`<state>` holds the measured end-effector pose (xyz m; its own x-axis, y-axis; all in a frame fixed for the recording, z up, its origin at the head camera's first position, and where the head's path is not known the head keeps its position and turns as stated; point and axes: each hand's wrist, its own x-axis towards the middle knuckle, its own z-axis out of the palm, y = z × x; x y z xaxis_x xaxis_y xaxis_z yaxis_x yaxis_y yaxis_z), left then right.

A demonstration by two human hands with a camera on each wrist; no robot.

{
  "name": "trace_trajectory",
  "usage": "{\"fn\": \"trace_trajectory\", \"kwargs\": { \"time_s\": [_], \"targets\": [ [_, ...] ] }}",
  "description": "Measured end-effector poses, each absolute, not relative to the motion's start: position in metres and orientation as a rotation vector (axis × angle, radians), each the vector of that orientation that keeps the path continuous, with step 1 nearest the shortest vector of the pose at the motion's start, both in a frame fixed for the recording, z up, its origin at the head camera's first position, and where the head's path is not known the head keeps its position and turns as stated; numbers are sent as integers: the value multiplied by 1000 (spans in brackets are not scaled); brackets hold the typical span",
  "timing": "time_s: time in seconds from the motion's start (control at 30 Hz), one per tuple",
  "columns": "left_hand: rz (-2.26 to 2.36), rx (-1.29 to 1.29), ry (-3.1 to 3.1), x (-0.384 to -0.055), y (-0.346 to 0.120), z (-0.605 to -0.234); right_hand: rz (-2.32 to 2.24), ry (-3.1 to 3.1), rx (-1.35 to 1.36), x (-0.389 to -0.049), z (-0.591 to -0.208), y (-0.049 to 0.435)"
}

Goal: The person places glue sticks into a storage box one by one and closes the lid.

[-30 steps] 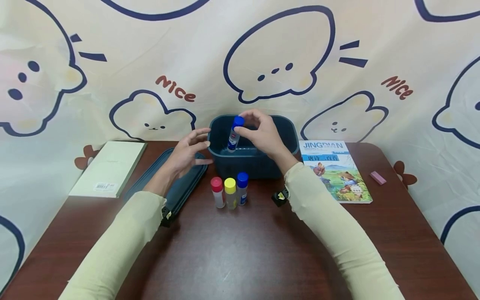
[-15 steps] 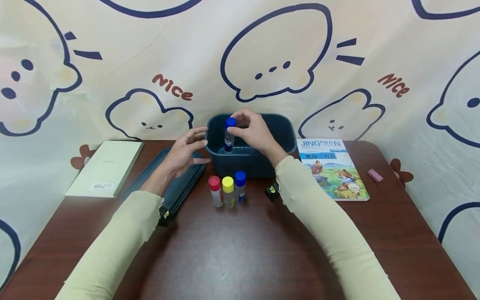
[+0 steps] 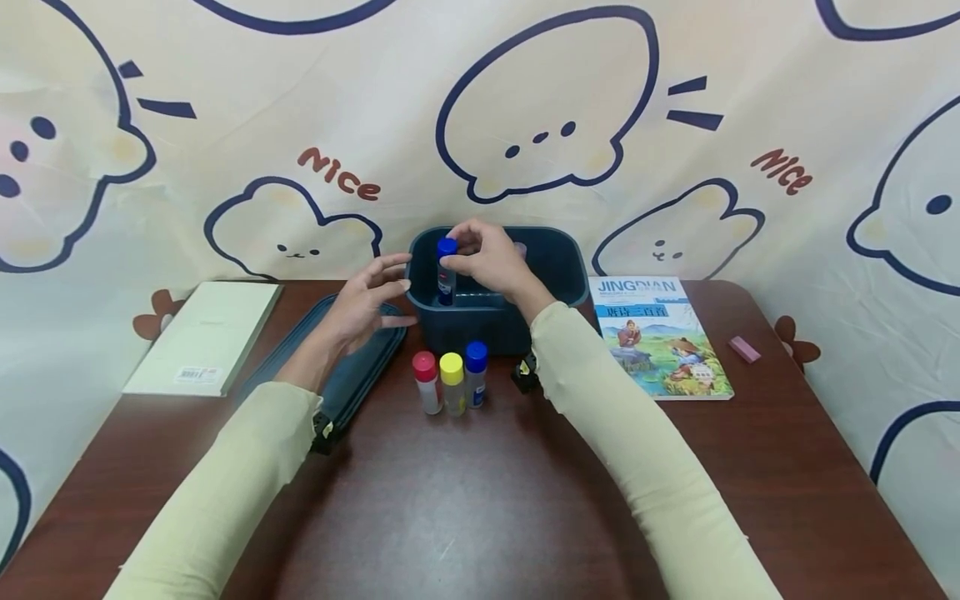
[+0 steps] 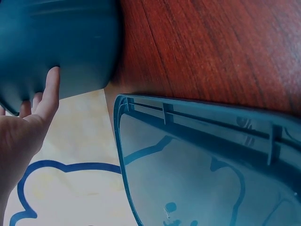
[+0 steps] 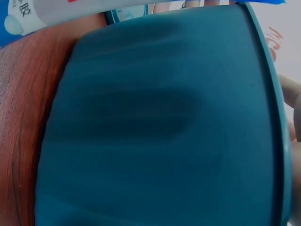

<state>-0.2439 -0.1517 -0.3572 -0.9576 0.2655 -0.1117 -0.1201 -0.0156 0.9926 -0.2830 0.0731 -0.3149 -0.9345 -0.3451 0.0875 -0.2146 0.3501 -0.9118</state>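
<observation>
My right hand (image 3: 491,260) pinches a blue-capped glue stick (image 3: 447,279), held upright inside the dark teal bin (image 3: 480,329) near its left end. Whether its base touches the bin's floor is hidden by the front rim. My left hand (image 3: 363,304) has its fingers spread against the bin's left end; in the left wrist view a fingertip (image 4: 54,75) lies on the outer wall. In front of the bin stand a red-capped tube (image 3: 426,383), a yellow-capped tube (image 3: 453,385) and another blue-capped glue stick (image 3: 476,375). Something pale shows in the bin behind my right hand, too hidden to tell.
A teal lid (image 3: 367,367) lies under my left forearm, beside a pale green book (image 3: 206,333). To the right are an illustrated book (image 3: 660,333) and a pink eraser-like block (image 3: 745,349). A cartoon-printed curtain (image 3: 525,100) hangs behind the brown table (image 3: 450,500).
My right hand has carried the glue stick leftward inside the bin, and it has gone from tilted to upright. My left hand stays at the bin's end. The head view has shifted slightly.
</observation>
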Motion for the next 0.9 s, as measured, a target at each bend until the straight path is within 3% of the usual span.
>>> {"fn": "trace_trajectory", "kwargs": {
  "time_s": [0.9],
  "targets": [
    [2072,162,1969,-245,-153,-358,-1428,2494,-401,-296,-325,61]
  ]
}}
